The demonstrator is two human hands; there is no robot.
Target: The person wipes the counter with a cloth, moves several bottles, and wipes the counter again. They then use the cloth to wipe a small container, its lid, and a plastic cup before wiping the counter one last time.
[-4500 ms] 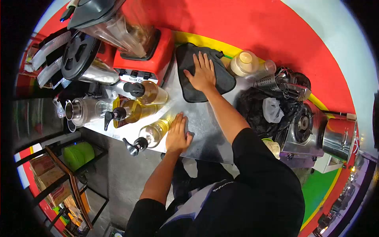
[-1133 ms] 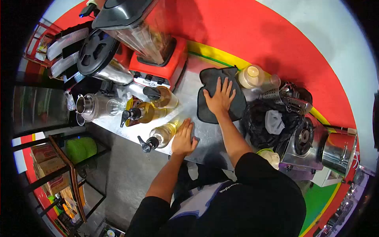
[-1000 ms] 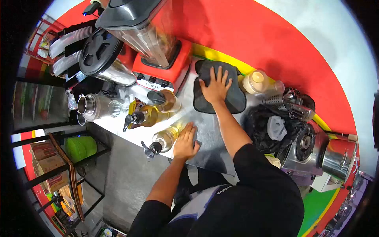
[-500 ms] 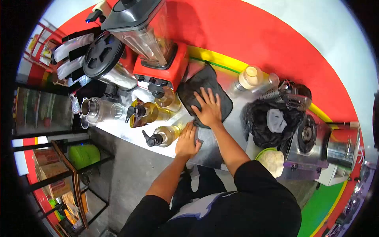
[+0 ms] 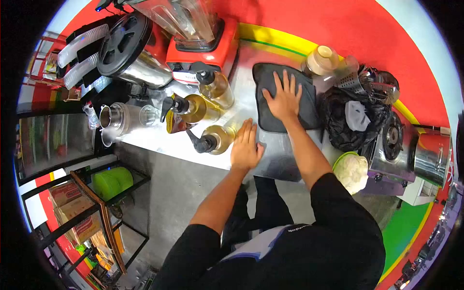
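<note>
A dark grey cloth (image 5: 268,113) lies flat on the steel counter (image 5: 275,162). My right hand (image 5: 285,99) presses on it with fingers spread. Beside the cloth's left edge, my left hand (image 5: 246,149) rests palm down on the counter, its fingers stretched out and holding nothing. Close to its left stands a pump bottle (image 5: 218,140) of yellowish liquid, with a second pump bottle (image 5: 195,108) and a third (image 5: 217,89) behind. A beige-lidded jar (image 5: 323,60) stands just past the cloth's upper right corner.
A red blender (image 5: 208,53) and a steel container with a black lid (image 5: 145,63) stand at the back left. To the right are a black plastic bag (image 5: 338,130), a green-rimmed bowl (image 5: 350,173) and a gas stove (image 5: 392,137). A metal shelf (image 5: 104,208) stands lower left.
My right hand has moved right along the counter with the cloth, which now lies flatter and nearer the black bag. The camera view has shifted too.
</note>
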